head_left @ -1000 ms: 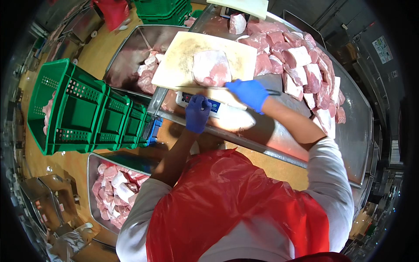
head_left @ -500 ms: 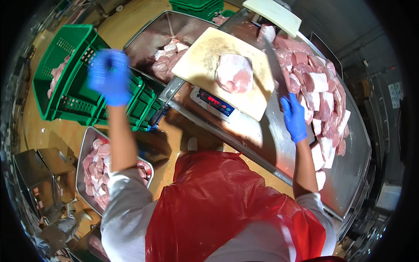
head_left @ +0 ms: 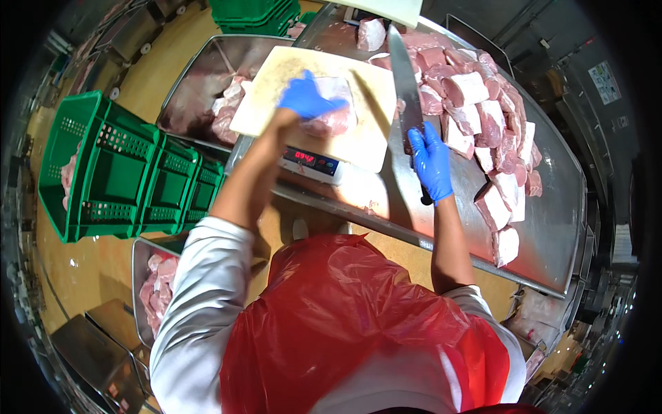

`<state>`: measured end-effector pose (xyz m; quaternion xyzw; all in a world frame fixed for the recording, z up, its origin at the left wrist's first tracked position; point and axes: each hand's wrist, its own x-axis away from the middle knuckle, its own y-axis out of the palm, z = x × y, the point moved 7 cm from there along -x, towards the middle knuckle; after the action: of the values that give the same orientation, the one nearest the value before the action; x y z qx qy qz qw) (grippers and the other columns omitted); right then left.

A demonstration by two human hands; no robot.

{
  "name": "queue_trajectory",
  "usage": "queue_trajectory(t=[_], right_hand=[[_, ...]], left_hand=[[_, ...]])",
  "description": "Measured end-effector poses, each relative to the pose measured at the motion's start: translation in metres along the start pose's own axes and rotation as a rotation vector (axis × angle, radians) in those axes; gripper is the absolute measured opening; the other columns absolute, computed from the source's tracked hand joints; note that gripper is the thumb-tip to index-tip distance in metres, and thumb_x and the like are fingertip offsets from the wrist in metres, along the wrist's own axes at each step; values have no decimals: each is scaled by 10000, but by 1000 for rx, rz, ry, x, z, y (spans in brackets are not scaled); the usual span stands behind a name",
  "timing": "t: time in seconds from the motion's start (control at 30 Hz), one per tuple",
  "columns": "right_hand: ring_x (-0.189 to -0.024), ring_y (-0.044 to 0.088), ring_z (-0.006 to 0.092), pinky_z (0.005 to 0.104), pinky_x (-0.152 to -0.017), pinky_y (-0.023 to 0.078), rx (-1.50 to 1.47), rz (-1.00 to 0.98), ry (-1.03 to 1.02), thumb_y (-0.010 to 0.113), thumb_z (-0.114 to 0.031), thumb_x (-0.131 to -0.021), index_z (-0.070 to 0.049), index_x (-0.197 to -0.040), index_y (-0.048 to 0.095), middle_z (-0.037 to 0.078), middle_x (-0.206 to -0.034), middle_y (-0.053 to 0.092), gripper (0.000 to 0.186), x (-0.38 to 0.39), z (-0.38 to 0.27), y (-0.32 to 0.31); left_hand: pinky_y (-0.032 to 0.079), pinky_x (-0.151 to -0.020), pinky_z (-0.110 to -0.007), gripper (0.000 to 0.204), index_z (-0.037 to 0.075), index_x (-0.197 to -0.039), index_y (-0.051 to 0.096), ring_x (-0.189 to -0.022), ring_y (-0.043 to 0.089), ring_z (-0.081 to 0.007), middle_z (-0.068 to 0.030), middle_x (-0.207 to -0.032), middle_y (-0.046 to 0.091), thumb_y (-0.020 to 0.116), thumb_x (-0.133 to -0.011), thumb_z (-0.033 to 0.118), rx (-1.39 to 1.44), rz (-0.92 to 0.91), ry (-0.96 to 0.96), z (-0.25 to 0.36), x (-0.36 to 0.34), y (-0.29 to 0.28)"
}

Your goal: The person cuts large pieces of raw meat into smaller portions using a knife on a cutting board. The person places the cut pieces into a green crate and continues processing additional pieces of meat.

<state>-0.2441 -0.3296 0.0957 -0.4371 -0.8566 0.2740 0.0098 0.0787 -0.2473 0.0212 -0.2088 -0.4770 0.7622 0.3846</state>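
Observation:
My left hand (head_left: 308, 99), in a blue glove, reaches over a pale slab of raw meat (head_left: 334, 125) with thumb and fingers spread apart. Whether the fingers touch the meat or hover just above it I cannot tell. The slab lies on a cream cutting board (head_left: 265, 83), which rests over a digital scale (head_left: 307, 165) with a lit red display. In my gloved right hand (head_left: 432, 163), a large knife (head_left: 405, 72) is gripped by its dark handle, its long blade pointing away from me beside the board's right edge.
Many cut meat pieces (head_left: 489, 127) are heaped on the steel table (head_left: 538, 248) to the right. A metal tub (head_left: 181, 103) with meat adjoins the board's left side. Green perforated crates (head_left: 114, 179) stand at left, above another meat-filled tub (head_left: 140, 324). A white board (head_left: 393, 8) sits at the far edge.
My left hand has moved right, from over the green crates to the slab on the board. My right hand still holds the knife. The whole view has shifted.

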Motion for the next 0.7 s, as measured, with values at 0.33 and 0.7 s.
queue_trajectory(t=[0.33, 0.7], right_hand=[[-837, 715, 359, 383, -696, 531, 93, 49, 110, 590, -223, -1016, 29, -1167, 587, 234, -933, 708, 293, 51, 32, -44], [-851, 630, 501, 553, -716, 503, 395, -297, -259, 546, -113, -971, 19, -1154, 511, 305, -935, 643, 228, 46, -28, 56]], left_hand=[[399, -1089, -570, 447, 160, -1165, 641, -1377, 418, -446, -208, -1563, 368, 727, -727, 168, -140, -332, 878, 68, 59, 10], [547, -804, -316, 324, 38, -1070, 684, -839, 675, -192, -130, -963, 688, 788, -772, 112, 427, 594, 349, -40, 144, -45]])
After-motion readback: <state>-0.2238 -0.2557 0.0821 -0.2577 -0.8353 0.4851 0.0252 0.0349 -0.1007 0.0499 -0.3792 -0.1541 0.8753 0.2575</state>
